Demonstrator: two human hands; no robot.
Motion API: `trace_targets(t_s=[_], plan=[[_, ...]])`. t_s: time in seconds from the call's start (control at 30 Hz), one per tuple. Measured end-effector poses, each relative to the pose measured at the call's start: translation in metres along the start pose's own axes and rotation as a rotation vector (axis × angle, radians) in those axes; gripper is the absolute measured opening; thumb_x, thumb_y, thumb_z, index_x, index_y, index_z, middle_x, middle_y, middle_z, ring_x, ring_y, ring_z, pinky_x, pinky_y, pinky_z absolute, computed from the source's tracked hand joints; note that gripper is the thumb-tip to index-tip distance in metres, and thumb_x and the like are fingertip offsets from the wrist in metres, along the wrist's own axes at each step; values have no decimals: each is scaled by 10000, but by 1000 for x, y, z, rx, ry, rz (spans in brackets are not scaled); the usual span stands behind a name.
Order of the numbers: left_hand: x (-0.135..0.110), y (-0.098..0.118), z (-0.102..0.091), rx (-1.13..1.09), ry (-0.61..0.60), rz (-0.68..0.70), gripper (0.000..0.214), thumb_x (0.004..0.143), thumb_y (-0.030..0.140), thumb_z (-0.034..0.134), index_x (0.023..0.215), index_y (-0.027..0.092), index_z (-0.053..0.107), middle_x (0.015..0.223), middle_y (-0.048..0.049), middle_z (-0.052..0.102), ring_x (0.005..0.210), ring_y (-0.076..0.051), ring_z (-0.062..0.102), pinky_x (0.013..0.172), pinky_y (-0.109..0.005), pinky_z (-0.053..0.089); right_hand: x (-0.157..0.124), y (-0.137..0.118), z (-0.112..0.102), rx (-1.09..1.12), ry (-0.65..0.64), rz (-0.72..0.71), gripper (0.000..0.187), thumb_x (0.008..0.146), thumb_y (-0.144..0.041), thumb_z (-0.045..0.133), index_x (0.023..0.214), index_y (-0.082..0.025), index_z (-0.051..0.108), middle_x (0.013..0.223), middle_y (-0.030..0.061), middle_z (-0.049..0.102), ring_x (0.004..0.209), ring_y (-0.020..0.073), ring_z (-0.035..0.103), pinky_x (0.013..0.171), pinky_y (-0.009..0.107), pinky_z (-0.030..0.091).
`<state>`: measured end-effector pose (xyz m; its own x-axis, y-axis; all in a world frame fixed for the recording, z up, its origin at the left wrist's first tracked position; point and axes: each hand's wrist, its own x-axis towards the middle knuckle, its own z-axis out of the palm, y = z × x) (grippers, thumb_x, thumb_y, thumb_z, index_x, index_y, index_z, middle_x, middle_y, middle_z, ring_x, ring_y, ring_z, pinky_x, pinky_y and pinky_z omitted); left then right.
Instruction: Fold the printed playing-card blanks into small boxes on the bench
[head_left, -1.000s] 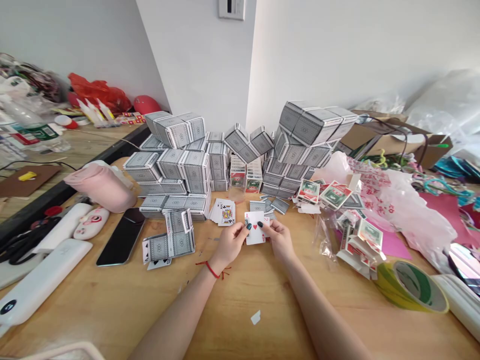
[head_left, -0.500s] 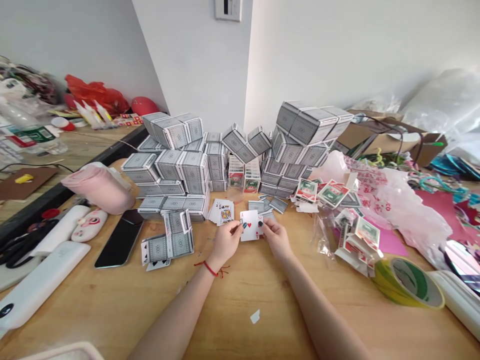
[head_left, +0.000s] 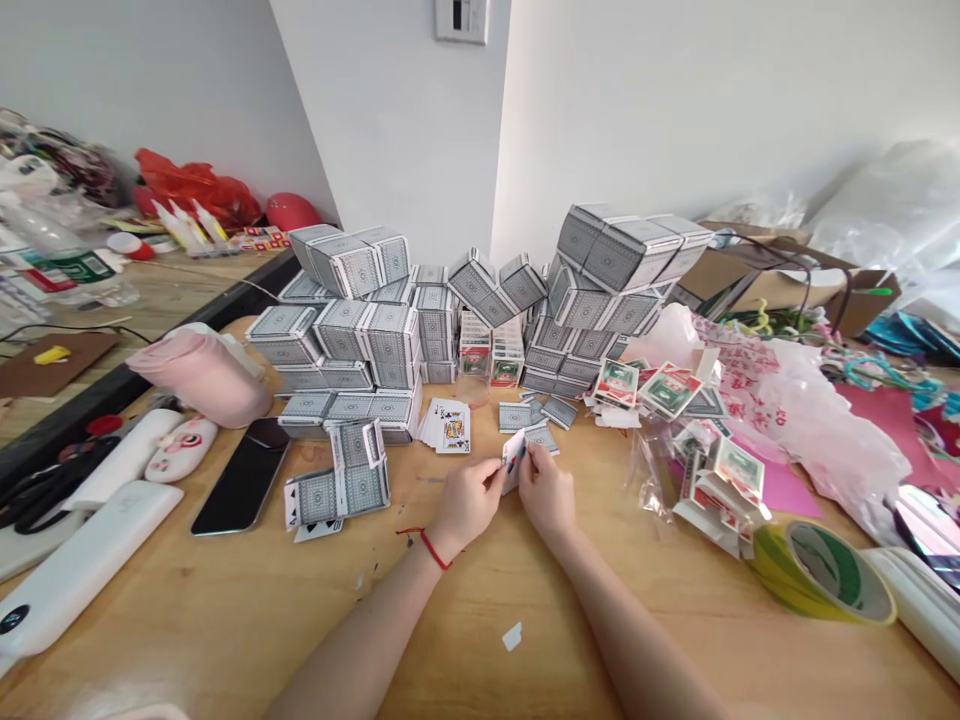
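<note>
Both hands grip playing cards over the middle of the table, the cards turned at an angle and partly hidden by my fingers. My left hand, with a red string at the wrist, pinches their left side. On the right side, my right hand is closed on them. Just behind lie a fanned pile of face-up cards with a king on top and several grey-backed cards. To the left rests a folded card piece on loose cards.
Stacked grey card blocks stand at the back left, and more blocks at the back right. A phone and a pink pouch lie left. Card boxes and a yellow tape roll sit right; a paper scrap lies in front.
The cards have turned from facing me, with an ace of hearts showing, to a slanted angle. My hands have come closer together and slightly nearer to me.
</note>
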<state>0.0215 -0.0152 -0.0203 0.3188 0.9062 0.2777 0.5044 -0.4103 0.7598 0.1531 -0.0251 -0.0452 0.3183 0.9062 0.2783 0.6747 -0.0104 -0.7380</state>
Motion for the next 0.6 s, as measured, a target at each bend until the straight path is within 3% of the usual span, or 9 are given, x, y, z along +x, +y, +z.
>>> trace_targets(t_s=[0.1,0.2,0.3,0.43,0.6], plan=[[-3,6,3,114,-9,75,321,842,261,363,570,172,508,577,-36,533,541,-120,445,535,-239,287,-2,-3,1,-157,-16,5,295,787,-279,396,943,-171,621,582,51,614,443,145,499,469,237,308],[-3,8,2,151,-2,97,318,842,246,365,567,168,506,567,-30,524,537,-115,439,535,-238,282,1,-3,-2,-60,-32,48,310,797,-318,397,924,-159,631,614,50,624,500,152,529,504,242,350],[1,1,-2,65,51,5,315,833,269,389,559,165,505,525,-10,489,497,-104,409,504,-231,265,10,0,-5,357,-136,146,287,757,-392,488,842,-171,650,655,33,636,593,167,566,571,257,415],[8,-11,-7,-197,134,-150,311,780,333,473,527,158,516,477,8,456,464,-99,384,467,-221,250,19,1,-7,1106,-352,435,237,739,-368,559,830,-161,629,728,57,664,719,197,614,683,324,476],[11,-13,-7,-385,101,-218,305,747,341,514,508,152,508,495,8,490,491,-105,426,480,-215,286,15,-10,-12,1481,-557,654,179,796,-273,500,910,-181,602,890,56,678,839,186,620,780,354,474]])
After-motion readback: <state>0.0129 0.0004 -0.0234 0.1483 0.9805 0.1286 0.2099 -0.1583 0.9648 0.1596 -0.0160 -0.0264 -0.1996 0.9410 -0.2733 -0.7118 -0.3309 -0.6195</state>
